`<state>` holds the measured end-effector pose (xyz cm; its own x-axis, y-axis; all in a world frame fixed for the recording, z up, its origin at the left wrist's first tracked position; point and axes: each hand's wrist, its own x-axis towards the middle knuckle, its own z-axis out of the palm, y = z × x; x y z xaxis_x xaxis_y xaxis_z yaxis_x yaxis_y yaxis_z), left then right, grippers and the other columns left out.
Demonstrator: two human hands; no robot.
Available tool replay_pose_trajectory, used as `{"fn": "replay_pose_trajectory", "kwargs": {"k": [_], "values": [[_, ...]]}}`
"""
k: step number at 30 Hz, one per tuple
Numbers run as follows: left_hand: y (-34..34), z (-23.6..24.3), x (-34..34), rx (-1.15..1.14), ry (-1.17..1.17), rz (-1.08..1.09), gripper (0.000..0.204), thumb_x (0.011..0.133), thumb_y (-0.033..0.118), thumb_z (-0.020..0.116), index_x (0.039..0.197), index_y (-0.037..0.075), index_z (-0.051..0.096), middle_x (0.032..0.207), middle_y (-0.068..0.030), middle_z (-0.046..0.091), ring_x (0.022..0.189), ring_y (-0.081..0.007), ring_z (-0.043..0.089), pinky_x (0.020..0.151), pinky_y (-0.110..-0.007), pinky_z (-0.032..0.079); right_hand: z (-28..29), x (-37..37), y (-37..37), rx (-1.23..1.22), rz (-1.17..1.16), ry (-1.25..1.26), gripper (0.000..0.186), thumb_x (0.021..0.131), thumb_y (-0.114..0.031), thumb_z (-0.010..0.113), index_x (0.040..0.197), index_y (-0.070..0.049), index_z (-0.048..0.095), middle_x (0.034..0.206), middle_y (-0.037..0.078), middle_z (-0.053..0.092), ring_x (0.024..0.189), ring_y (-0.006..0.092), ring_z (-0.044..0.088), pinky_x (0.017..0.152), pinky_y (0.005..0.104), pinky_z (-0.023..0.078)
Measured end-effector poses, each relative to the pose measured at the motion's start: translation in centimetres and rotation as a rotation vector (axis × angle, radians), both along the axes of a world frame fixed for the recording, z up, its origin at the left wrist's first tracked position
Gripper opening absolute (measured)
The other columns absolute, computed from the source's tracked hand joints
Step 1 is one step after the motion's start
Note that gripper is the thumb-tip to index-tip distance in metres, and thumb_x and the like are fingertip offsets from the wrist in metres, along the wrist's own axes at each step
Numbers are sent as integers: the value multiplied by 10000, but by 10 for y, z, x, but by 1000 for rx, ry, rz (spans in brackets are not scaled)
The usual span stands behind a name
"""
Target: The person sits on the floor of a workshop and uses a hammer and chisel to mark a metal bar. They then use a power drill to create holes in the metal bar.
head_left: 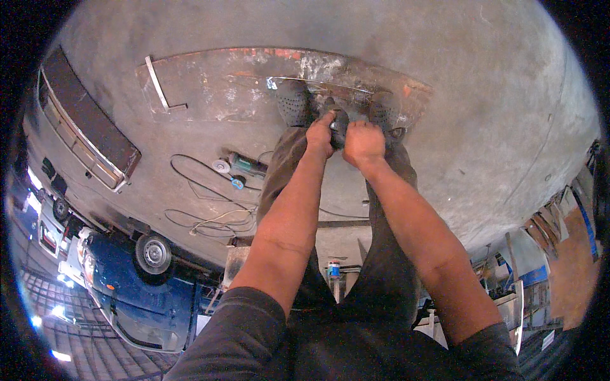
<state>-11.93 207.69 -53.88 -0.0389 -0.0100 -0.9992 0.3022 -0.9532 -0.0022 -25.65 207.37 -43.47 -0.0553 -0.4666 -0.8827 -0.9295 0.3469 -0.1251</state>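
Both my hands are closed around a dark, rounded hand tool held low between my knees, above a rusty metal plate. My left hand wraps its left side, nearer the front. My right hand grips the rear part in a fist. The tool's kind is partly hidden by my fingers. My two grey perforated shoes stand on the plate, one on either side of the tool. A thin straight metal strip lies across the plate just beyond the tool.
An L-shaped metal square rests on the plate's left end. An angle grinder lies on the concrete left of my legs, beside looped cables. A long framed panel and a blue vehicle are further left. Boards lean at right.
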Motion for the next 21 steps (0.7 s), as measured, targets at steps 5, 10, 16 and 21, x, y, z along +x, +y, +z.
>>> {"fn": "replay_pose_trajectory", "kwargs": {"k": [5, 10, 16, 21], "values": [[5, -13, 1, 25, -154, -19, 331, 941, 274, 707, 1177, 45, 671, 1082, -113, 705, 928, -286, 692, 862, -455, 573, 6, -3, -7, 12, -2, -44, 359, 743, -210, 737, 1061, -52, 688, 1098, 131, 690, 1050, 278, 676, 901, 407, 533], [-1, 1, -2, 58, -63, -10, 319, 936, 271, 713, 1166, 54, 675, 1060, -109, 707, 904, -281, 689, 845, -455, 574, 1, 2, 8, -118, 22, 23, 377, 734, -219, 747, 1065, -52, 686, 1072, 131, 692, 1041, 278, 678, 888, 402, 540], [3, -4, -4, 10, -114, -32, 505, 874, 288, 773, 1240, -15, 603, 1132, -154, 667, 944, -293, 668, 838, -472, 564, 3, -3, 0, 7, -16, 7, 391, 736, -227, 754, 1081, -56, 683, 1101, 128, 686, 1062, 284, 675, 906, 403, 539], [6, -13, 8, 8, -40, -18, 662, 839, 293, 805, 1327, -59, 528, 1211, -188, 636, 1015, -309, 649, 866, -483, 549, 5, 1, -1, -35, 7, 1, 392, 743, -222, 748, 1093, -56, 685, 1088, 122, 693, 1053, 272, 682, 916, 397, 534]]}}
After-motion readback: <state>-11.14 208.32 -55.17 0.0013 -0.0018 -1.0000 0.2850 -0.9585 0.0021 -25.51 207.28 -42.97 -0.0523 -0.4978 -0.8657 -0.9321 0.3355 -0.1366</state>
